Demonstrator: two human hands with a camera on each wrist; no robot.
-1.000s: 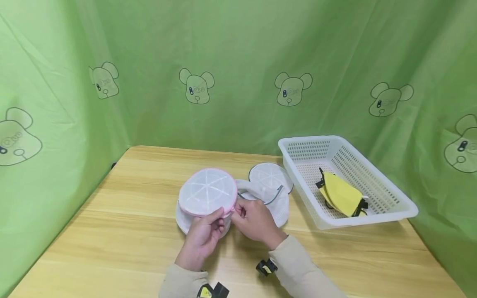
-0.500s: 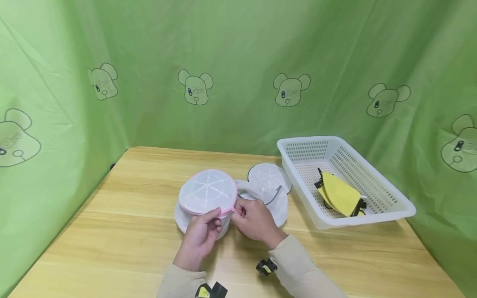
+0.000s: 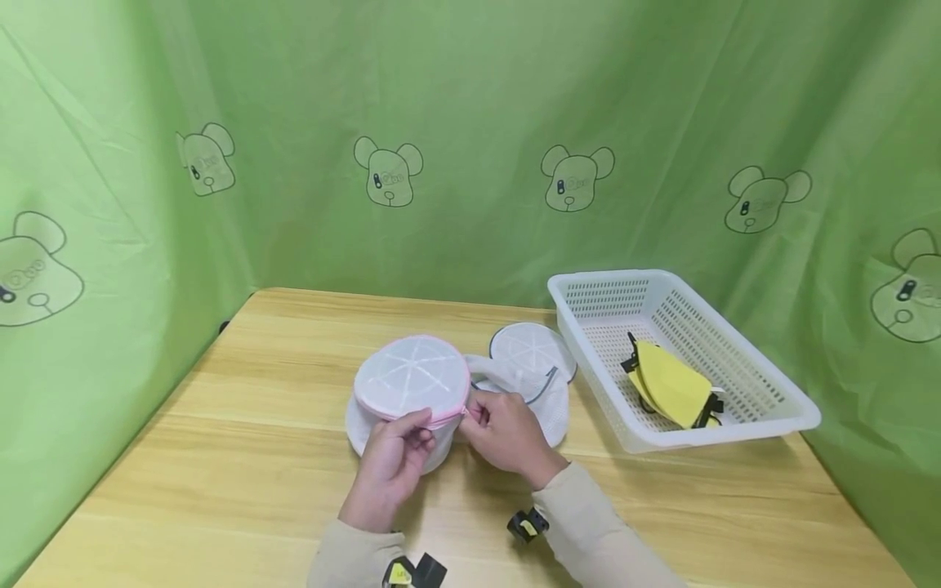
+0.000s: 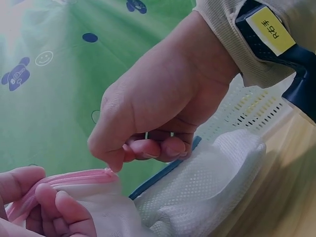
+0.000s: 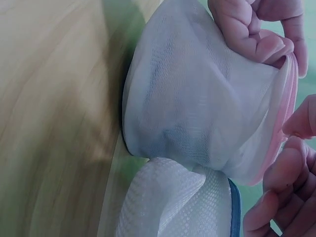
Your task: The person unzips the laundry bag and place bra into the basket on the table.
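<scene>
A white mesh laundry bag (image 3: pixel 412 380) with a pink zipper stands on the table in front of the person. Its round top shows pale spokes, and the mesh side appears large in the right wrist view. My left hand (image 3: pixel 390 465) pinches the front of the pink zippered edge, thumb on top and fingers curled beneath. At the right end of that edge, my right hand (image 3: pixel 507 430) pinches the zipper pull (image 4: pixel 109 172) between thumb and forefinger. Just behind the right hand lies a second mesh laundry bag (image 3: pixel 553 412) with a dark blue zipper, its round lid (image 3: pixel 532 343) folded back.
A white perforated plastic basket (image 3: pixel 724 355) stands at the right of the wooden table (image 3: pixel 220 457). Inside it lies a yellow fabric item (image 3: pixel 672 382) with black straps. A green curtain (image 3: pixel 470 90) with bear-head prints surrounds the table's back and sides.
My left hand has shifted slightly left along the pink zippered edge. The right hand keeps its pinch on the zipper pull in nearly the same spot.
</scene>
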